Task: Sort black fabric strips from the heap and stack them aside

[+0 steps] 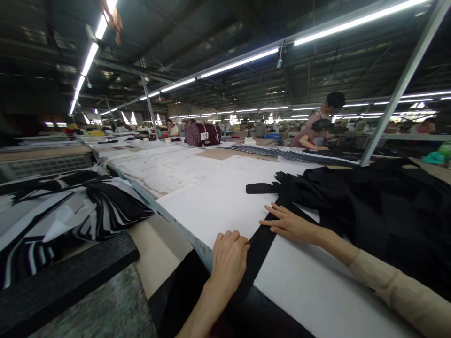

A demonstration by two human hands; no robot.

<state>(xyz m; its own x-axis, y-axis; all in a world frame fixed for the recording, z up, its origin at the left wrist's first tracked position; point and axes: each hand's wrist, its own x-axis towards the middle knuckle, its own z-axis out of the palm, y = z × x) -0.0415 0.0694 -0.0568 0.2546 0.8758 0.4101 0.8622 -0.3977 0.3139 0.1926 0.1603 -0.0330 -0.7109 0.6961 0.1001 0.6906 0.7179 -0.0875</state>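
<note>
My left hand (229, 257) is closed on the left edge of a long black fabric strip (262, 246), near the table's front edge. The strip lies across the white paper (211, 188) and hangs down over that edge. Farther up the strip, my right hand (287, 223) lies flat on it with fingers stretched out. Beyond the right hand the strip runs up beside a large heap of black fabric (373, 206). A short black tab of cloth (260, 188) sticks out leftward from the heap.
Striped black and white fabric (105, 206) is piled at left beside brown cardboard (158, 249). A metal post (398, 89) rises at right. Farther back stand a wrapped maroon bundle (202, 134), stacked dark sheets (299, 154) and two people (306, 136) bending over the table.
</note>
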